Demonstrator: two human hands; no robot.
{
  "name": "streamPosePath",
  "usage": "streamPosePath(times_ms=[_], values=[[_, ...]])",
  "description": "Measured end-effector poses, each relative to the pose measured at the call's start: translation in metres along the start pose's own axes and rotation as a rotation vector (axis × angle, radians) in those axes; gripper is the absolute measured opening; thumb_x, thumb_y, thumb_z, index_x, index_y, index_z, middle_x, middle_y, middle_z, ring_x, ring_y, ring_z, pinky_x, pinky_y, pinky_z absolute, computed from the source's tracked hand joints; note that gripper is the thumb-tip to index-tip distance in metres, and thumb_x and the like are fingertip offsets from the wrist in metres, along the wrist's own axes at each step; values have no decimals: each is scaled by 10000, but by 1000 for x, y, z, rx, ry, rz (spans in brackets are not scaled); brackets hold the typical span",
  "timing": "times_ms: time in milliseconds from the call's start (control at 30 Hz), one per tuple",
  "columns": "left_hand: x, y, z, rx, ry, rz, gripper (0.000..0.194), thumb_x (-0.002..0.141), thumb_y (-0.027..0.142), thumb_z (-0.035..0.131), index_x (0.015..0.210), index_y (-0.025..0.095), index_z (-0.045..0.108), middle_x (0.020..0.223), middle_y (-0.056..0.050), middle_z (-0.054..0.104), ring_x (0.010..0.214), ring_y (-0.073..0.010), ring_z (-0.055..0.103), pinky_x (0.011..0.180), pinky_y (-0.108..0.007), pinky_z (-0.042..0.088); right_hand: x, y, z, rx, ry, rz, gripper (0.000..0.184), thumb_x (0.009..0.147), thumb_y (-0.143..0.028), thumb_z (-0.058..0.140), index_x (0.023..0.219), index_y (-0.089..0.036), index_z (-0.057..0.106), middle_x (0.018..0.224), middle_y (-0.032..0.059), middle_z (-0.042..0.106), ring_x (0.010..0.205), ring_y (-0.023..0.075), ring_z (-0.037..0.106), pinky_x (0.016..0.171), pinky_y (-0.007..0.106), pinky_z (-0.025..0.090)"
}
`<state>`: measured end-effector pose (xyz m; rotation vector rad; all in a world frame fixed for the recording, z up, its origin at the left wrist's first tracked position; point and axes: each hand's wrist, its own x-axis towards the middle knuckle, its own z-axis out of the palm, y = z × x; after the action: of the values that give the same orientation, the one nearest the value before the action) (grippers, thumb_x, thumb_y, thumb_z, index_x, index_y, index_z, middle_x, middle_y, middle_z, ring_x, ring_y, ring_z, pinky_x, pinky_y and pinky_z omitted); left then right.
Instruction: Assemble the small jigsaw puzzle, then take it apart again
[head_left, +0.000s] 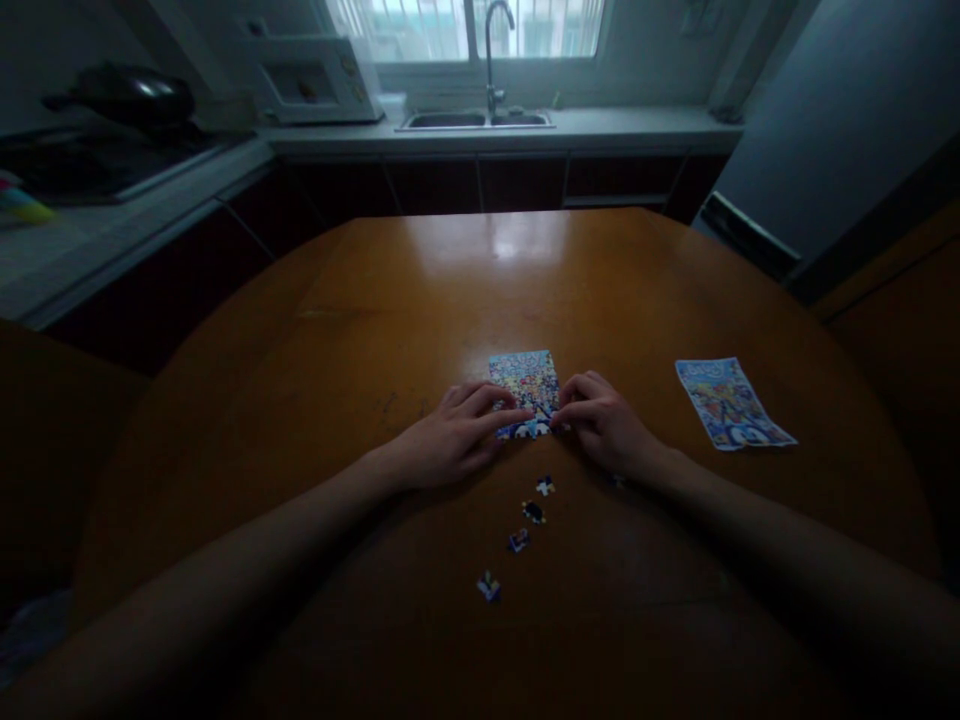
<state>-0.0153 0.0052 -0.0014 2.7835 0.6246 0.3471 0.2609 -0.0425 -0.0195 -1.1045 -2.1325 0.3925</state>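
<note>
A partly joined jigsaw puzzle (529,372) with a colourful, crowded picture lies flat on the wooden table, its near edge jagged. My left hand (469,430) rests across its left side, fingers stretched out over the lower rows. At the lower right edge, my right hand (600,420) has thumb and fingertips pinched on a small puzzle piece, mostly covered by the fingers. Nearer to me are loose pieces in a slanting line: a white and dark piece (545,486), a black one (534,512), and others (519,541) (488,586). Another piece (619,481) sits beneath my right wrist.
A creased picture sheet (727,402) lies on the table (360,290) to the right. Beyond the table are a counter with a sink (450,121) and tap (490,60), a white microwave (315,82), and a stove with a dark pan (135,95). A fridge (840,130) stands right.
</note>
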Motion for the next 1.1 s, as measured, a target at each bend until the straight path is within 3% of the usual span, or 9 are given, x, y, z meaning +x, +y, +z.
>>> streamPosePath(times_ms=[433,900,1100], values=[[-2,-3,2,12,3,34,410,965,224,569,1345,369,621,1390,-77,510,1324,-319,409,1107,-538,376,0,0,0,19,-8,11,305,817,30,586,811,-209,776,906,68,635,915,221,546,796,369,474],[-2,-3,4,9,37,51,396,976,225,575,1350,348,618,1333,-90,514,1303,-307,412,1114,-516,394,0,0,0,-7,-49,4,251,851,-25,581,830,-206,754,930,77,627,929,226,531,801,371,466],[-1,-6,5,-115,163,21,385,1012,159,485,1372,259,576,1226,-100,579,1186,-241,503,1058,-444,439,3,-2,-4,-3,-77,-3,241,846,-31,578,826,-209,739,930,69,626,938,226,531,813,379,470]])
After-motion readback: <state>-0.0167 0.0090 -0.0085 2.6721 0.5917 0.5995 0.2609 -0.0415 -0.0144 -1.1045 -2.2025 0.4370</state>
